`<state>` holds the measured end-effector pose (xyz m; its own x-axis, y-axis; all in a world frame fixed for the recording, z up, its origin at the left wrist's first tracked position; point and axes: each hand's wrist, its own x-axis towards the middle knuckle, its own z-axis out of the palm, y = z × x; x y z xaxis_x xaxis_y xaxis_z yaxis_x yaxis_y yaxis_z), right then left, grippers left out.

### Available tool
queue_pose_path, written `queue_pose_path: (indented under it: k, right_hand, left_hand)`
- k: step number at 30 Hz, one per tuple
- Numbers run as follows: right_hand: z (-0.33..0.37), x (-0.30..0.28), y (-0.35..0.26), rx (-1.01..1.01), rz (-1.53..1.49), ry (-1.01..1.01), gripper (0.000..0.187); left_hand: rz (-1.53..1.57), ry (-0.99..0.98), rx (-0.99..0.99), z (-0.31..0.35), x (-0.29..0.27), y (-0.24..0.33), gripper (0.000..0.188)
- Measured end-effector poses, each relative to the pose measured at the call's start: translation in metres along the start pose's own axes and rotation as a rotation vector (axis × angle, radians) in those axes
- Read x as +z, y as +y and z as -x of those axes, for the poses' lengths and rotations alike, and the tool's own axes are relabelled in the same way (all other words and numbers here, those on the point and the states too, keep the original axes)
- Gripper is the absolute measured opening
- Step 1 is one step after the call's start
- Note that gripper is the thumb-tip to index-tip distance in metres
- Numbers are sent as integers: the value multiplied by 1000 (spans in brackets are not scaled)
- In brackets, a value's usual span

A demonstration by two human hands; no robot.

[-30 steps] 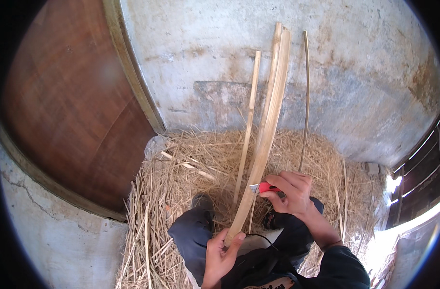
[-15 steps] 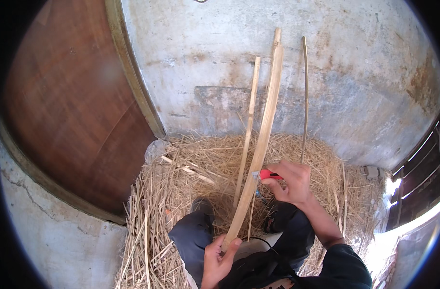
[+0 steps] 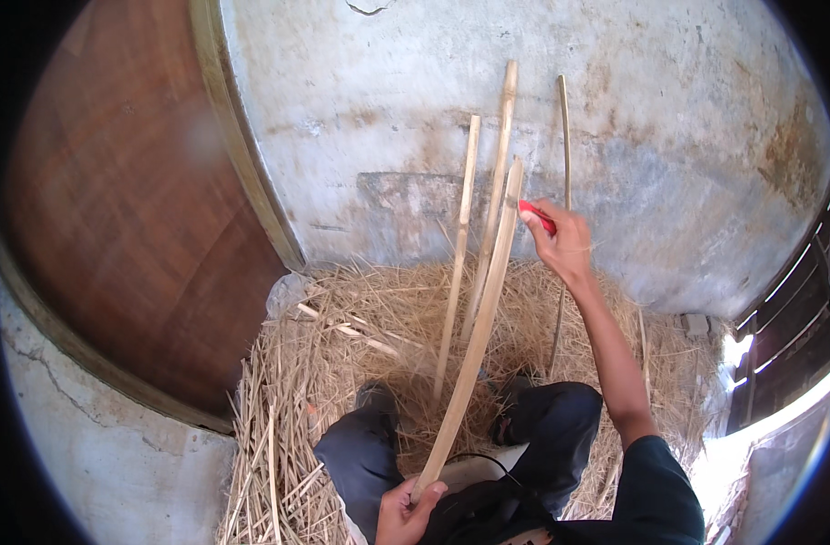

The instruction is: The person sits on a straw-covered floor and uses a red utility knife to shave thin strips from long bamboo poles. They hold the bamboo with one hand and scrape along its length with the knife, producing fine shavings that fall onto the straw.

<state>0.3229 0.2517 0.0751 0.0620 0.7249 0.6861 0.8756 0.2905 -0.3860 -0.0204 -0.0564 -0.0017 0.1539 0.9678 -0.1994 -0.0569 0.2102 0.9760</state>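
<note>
My left hand (image 3: 409, 511) is closed around the lower end of a long flat bamboo strip (image 3: 479, 343), which slants up and away from me toward the wall. My right hand (image 3: 565, 238), arm stretched out, grips a red utility knife (image 3: 536, 217). Its blade is at the strip's far end, against or very near the edge; contact is too small to make out. Just behind the held strip, a taller bamboo pole (image 3: 499, 156) leans on the wall. To its left leans a shorter bamboo strip (image 3: 462, 230).
A thin stick (image 3: 566, 150) leans on the stained wall (image 3: 687, 182) at right. Straw and bamboo shavings (image 3: 278, 436) cover the floor around my legs (image 3: 365, 454). A brown door (image 3: 151, 218) is on the left. A small grey block (image 3: 696, 323) lies at the right.
My right hand has moved the knife up and away along the strip to its far end. My left hand has drawn the strip slightly down toward me, uncovering the pole behind it.
</note>
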Motion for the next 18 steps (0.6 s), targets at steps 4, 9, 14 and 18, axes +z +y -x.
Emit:
queue_pose_path:
  k: [4, 9, 14, 18]
  right_hand:
    - [-23, 19, 8, -48, 50, 11, 36]
    - [-79, 21, 62, 178, 63, 178, 44]
    - [-100, 8, 107, 221, 292, -74, 47]
    - [-85, -2, 87, 268, 214, -240, 59]
  left_hand:
    - [21, 32, -9, 2, -3, -12, 29]
    - [5, -38, -81, 17, -16, -33, 27]
    - [-154, 74, -85, 17, -30, -35, 26]
    - [-132, 160, 40, -15, -30, -39, 17]
